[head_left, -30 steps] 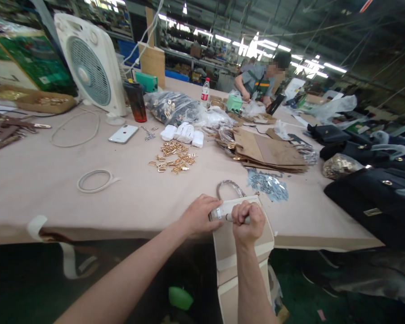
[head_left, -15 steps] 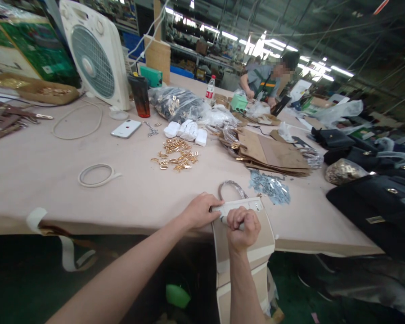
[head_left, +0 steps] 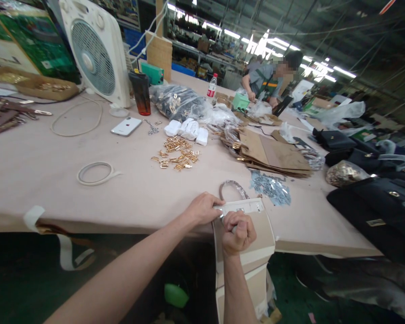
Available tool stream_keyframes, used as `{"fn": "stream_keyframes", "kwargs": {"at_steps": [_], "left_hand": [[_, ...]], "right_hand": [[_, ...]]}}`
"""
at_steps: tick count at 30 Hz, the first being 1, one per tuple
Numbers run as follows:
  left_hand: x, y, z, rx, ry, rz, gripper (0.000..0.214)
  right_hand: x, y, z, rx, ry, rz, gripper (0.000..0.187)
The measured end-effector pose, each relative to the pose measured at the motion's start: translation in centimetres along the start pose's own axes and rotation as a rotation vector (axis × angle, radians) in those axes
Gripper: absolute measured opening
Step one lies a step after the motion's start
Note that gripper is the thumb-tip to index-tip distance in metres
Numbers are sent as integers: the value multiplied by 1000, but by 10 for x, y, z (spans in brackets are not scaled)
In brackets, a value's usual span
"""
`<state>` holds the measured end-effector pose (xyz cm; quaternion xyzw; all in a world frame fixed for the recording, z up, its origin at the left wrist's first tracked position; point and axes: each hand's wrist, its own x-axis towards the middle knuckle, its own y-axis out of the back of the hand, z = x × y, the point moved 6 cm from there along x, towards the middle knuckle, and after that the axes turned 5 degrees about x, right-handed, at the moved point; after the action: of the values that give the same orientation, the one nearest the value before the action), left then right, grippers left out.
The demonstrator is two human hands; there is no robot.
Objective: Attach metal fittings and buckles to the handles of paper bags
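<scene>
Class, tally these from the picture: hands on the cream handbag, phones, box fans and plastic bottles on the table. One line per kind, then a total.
Hands on the cream handbag: 2 (left hand, right hand)
White smartphone: 1
Box fan: 1
Plastic bottle: 1
Total: 5

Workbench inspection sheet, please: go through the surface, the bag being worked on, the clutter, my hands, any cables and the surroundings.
Surface: long pale pink worktable, with the bag overhanging its front edge.
Job's things: cream-and-tan handbag with a curved grey handle.
Clutter: loose gold metal buckles, blue-grey metal pieces, brown kraft paper patterns, white smartphone, black handbags.
Grippers: left hand on the bag's top edge; right hand fisted around a slim hand tool, mostly hidden.
Cables: thin cream cord looped on the table; white cords rising behind the fan.
Surroundings: white box fan, co-worker in a grey shirt at the far end, stocked shelving.
</scene>
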<state>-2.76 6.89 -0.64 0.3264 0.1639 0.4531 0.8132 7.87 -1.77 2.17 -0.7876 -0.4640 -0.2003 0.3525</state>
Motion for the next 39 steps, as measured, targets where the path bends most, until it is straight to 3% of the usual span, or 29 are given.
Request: {"fn": "stream_keyframes", "kwargs": {"at_steps": [9,12,16,20,23,27,29,35,39], "left_hand": [[1,-1,-2,-51,2,-15,44],[1,0,-1,-88,-80,-50,42],[-2,-1,1,-59,-198,-104,23],[-6,-3,2,99,-253,-28,12],[-11,-5,2,199,-248,39,25],[-14,-6,-1,244,-224,59,67],[-14,-6,-1,254,-225,51,76],[-12,-7,2,335,-185,39,50],[-11,-7,4,365,-181,36,46]], "right_hand": [[3,0,15,-68,-23,-19,31],[5,0,22,-179,-66,-40,33],[11,-9,28,-402,-117,-127,38],[15,-18,27,-557,-103,-172,38],[18,-12,24,-432,-151,-104,37],[32,10,17,-100,-216,120,35],[41,14,15,-32,-209,164,34],[52,-13,39,-73,-397,-80,38],[52,-22,54,-197,-434,-178,41]]}}
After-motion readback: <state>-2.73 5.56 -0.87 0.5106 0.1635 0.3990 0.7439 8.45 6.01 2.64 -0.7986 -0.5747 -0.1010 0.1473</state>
